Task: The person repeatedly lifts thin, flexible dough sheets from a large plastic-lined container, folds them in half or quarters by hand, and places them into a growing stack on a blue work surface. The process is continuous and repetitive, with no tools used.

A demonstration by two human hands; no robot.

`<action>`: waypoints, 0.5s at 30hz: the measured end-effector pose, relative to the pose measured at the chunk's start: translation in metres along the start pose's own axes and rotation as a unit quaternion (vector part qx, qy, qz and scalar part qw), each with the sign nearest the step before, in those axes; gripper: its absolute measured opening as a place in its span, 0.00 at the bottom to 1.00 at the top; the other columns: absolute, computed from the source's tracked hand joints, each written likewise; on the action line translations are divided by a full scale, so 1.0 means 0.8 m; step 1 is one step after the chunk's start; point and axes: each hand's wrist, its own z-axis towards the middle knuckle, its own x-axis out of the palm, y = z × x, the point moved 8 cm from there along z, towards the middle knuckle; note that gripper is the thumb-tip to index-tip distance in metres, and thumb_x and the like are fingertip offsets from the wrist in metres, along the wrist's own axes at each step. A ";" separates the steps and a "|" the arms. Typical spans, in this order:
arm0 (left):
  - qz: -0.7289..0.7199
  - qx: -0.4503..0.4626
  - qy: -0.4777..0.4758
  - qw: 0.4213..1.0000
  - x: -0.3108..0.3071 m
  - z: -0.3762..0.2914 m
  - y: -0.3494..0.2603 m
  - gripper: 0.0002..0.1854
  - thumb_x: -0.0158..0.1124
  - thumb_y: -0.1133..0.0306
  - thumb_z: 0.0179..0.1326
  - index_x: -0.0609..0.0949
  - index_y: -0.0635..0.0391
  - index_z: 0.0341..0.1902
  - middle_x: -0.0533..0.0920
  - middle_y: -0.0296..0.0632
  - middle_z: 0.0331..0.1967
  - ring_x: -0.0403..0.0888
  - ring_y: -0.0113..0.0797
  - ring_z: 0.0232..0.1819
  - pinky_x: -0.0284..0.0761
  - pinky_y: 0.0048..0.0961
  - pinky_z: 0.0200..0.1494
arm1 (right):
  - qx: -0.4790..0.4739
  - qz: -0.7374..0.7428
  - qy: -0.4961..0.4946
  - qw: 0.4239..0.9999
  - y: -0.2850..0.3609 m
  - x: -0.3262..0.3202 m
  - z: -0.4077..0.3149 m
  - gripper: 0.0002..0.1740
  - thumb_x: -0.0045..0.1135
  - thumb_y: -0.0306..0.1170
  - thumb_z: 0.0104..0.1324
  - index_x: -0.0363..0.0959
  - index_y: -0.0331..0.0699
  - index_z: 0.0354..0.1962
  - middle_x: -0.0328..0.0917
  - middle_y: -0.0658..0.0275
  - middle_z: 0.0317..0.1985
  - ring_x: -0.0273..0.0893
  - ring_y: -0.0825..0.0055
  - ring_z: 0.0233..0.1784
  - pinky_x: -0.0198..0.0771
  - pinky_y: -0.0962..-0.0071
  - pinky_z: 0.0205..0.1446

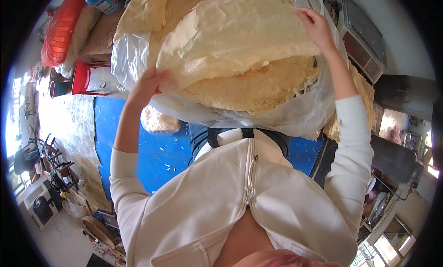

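Note:
A large, thin, pale yellow sheet (238, 35), perhaps dried bean curd skin, spans the space between my hands. My left hand (149, 84) grips its lower left edge. At the upper right edge, my right hand (316, 28) pinches it between thumb and fingers. Beneath lies a stack of similar sheets (249, 90), darker yellow with ragged edges, partly hidden by the raised one. Clear plastic wrapping (221, 118) surrounds the stack and hangs over its near side. Another folded sheet (140, 15) drapes over the far left rim.
A digital scale (360, 41) stands right of the stack. More yellow sheets (363, 100) hang below it. To the left are a red plastic stool (80, 78), a red filled sack (62, 31) and a blue container (105, 0). A plastic-wrapped bundle (160, 119) rests near the blue floor mat (117, 128).

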 end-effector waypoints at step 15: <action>0.569 0.372 -0.101 0.726 0.139 -0.034 -0.086 0.29 0.64 0.56 0.66 0.72 0.42 0.70 0.68 0.35 0.73 0.63 0.43 0.74 0.58 0.44 0.74 | -0.250 -0.333 0.011 0.909 0.072 0.121 -0.084 0.31 0.53 0.48 0.72 0.64 0.49 0.69 0.64 0.65 0.72 0.64 0.61 0.73 0.59 0.57 0.74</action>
